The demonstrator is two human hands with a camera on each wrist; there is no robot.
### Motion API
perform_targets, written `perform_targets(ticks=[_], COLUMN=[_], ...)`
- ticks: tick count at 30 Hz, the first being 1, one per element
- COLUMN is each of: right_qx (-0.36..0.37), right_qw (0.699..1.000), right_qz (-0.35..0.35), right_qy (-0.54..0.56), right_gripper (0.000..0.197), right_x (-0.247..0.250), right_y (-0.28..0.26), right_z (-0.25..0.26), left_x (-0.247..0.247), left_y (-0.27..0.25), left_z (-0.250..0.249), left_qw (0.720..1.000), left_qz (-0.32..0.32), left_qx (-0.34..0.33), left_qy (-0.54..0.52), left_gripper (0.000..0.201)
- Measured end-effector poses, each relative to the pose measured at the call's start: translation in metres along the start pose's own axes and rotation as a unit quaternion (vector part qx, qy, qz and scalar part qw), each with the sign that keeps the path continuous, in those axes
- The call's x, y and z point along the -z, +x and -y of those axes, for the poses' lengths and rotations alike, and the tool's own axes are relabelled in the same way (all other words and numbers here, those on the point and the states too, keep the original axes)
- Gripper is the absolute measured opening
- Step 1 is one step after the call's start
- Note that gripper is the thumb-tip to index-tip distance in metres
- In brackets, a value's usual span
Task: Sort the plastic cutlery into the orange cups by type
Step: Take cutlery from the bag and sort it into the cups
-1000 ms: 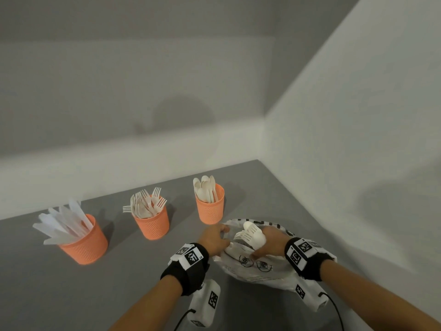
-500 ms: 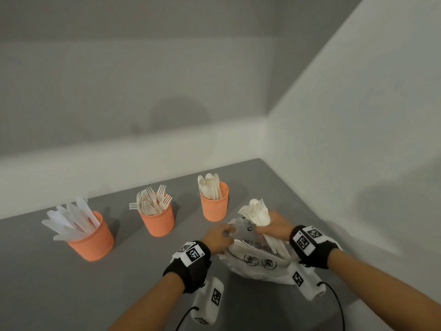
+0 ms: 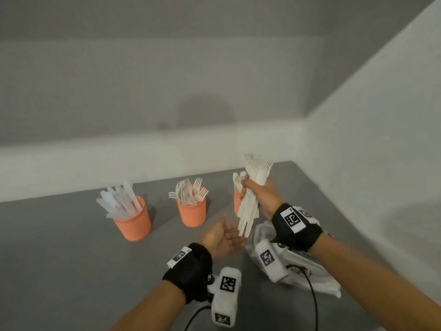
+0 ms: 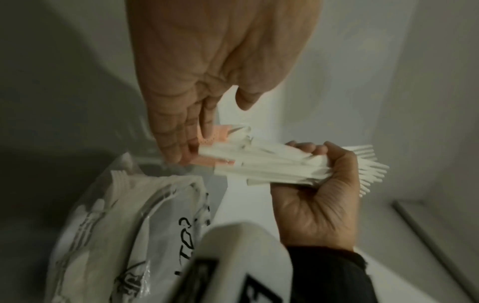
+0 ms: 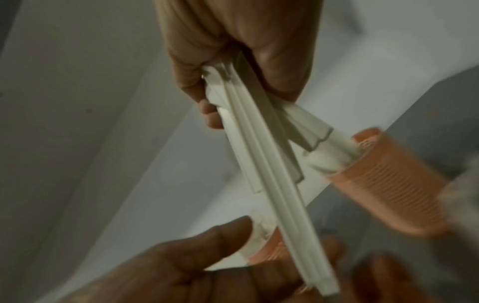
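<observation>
My right hand (image 3: 259, 192) grips a bundle of white plastic forks (image 3: 251, 199) lifted above the table, tines up, handles hanging down. The same bundle (image 4: 272, 166) (image 5: 272, 184) shows in both wrist views. My left hand (image 3: 224, 236) lies open, palm up, just under the handle ends, its fingertips (image 4: 178, 151) touching them. Three orange cups stand in a row: one with knives (image 3: 133, 220), one with forks (image 3: 192, 209), and one with spoons (image 3: 237, 201) mostly hidden behind the bundle.
A clear printed plastic bag (image 3: 296, 266) with more cutlery inside (image 4: 124, 225) lies on the grey table (image 3: 59, 259) under my right wrist. White walls close the table at the back and right.
My right hand has pulled the fork bundle out of the bag and raised it. My left hand has let go of the bag and opened beneath the handles.
</observation>
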State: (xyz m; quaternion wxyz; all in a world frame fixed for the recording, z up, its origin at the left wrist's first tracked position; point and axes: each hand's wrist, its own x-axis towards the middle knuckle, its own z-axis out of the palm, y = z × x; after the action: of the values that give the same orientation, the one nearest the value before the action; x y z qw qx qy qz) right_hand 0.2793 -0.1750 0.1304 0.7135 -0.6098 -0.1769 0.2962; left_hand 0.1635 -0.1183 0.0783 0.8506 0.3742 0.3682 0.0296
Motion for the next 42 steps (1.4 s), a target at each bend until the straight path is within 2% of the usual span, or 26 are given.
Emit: perform_targets(ticks=[3, 6, 9, 12, 17, 20, 23, 26, 29, 33, 35, 38, 42], right_qx=[0.005, 0.022, 0.028, 0.005, -0.035, -0.009, 0.014, 0.036, 0.039, 0.024, -0.014, -0.099, -0.168], right_qw=[0.999, 0.999, 0.998, 0.996, 0.988, 0.992, 0.995, 0.996, 0.996, 0.993, 0.991, 0.975, 0.936], right_qz=[0.001, 0.003, -0.024, -0.049, -0.05, -0.047, -0.02, 0.011, 0.041, 0.111, 0.133, 0.198, 0.308], right_qy=[0.037, 0.048, 0.05, 0.078, 0.143, 0.12, 0.098, 0.082, 0.072, -0.022, -0.004, 0.034, -0.042], right_gripper=[0.024, 0.023, 0.014, 0.014, 0.019, 0.02, 0.023, 0.024, 0.02, 0.018, 0.013, 0.009, 0.019], right_x=[-0.041, -0.075, -0.103, -0.127, -0.153, -0.161, -0.167, -0.176, -0.18, -0.175, -0.17, -0.162, -0.158], right_y=[-0.004, -0.012, -0.015, -0.018, -0.017, -0.01, -0.009, -0.011, -0.012, -0.009, -0.005, 0.0, -0.003], right_z=[-0.011, -0.021, -0.035, -0.049, -0.057, -0.058, -0.061, -0.064, -0.065, -0.065, -0.062, -0.056, -0.054], left_x=[0.02, 0.041, 0.053, 0.062, 0.088, 0.103, 0.108, 0.106, 0.109, 0.113, 0.117, 0.125, 0.124], left_y=[-0.008, -0.013, -0.028, -0.036, -0.045, -0.049, -0.046, -0.045, -0.037, -0.036, -0.04, -0.049, -0.052], left_z=[-0.003, -0.013, -0.026, -0.035, -0.038, -0.044, -0.053, -0.061, -0.061, -0.054, -0.052, -0.055, -0.059], left_qw=[0.996, 0.978, 0.961, 0.955, 0.948, 0.943, 0.947, 0.959, 0.97, 0.986, 0.989, 0.981, 0.958], left_qz=[-0.006, -0.009, 0.012, 0.028, 0.024, 0.015, 0.012, 0.05, 0.031, -0.014, 0.0, 0.045, 0.048], left_qx=[0.015, -0.005, -0.038, -0.05, -0.08, -0.09, -0.074, -0.104, -0.132, -0.135, -0.146, -0.161, -0.163], left_qy=[-0.082, -0.207, -0.275, -0.292, -0.307, -0.32, -0.312, -0.26, -0.201, -0.095, -0.021, 0.098, 0.232], left_gripper=[0.052, 0.042, 0.036, 0.034, 0.035, 0.038, 0.054, 0.038, 0.032, 0.03, 0.033, 0.02, 0.005])
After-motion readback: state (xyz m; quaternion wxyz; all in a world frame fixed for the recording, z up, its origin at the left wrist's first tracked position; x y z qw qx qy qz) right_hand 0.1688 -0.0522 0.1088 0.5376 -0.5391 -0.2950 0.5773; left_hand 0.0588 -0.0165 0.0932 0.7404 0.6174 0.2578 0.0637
